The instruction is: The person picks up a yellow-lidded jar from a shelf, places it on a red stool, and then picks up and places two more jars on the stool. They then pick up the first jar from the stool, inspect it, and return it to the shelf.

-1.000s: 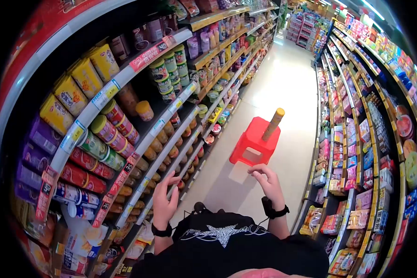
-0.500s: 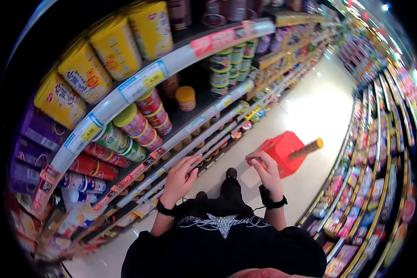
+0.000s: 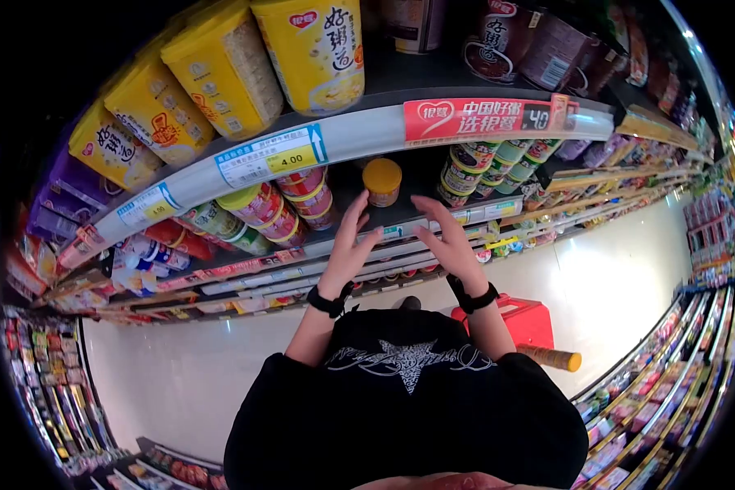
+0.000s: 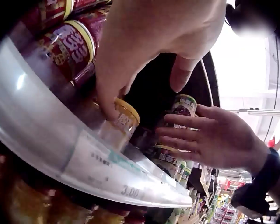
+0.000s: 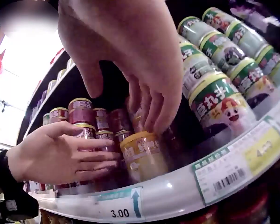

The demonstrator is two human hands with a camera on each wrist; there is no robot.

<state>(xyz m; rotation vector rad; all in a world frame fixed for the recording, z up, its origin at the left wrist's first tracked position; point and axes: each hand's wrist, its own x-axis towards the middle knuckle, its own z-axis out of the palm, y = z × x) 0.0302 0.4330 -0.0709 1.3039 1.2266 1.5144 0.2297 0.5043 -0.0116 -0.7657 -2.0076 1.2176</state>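
Both hands were up at the middle shelf, closing in on one small can [image 3: 381, 181] with a yellow lid. It stood alone, set back on the shelf, with the red cans [image 3: 302, 196] to its left and the stacked green-lidded cans [image 3: 474, 163] to its right. The left hand [image 3: 347, 245] reached in with its fingers straight and spread, holding nothing. In the left wrist view a fingertip [image 4: 107, 108] sat right at the rim of the lid. The right hand [image 3: 445, 241] came from the other side with its fingers long and close together and the thumb held apart. In the right wrist view those fingertips [image 5: 155, 122] were down on top of the lid. They seemed to be touching it rather than gripping it, though the angle made that hard to judge. Yellow tubs [image 3: 318, 49] lined the shelf above, over the price rail [image 3: 269, 155]. Behind the person, a red stool [image 3: 523, 320] stood in the aisle.
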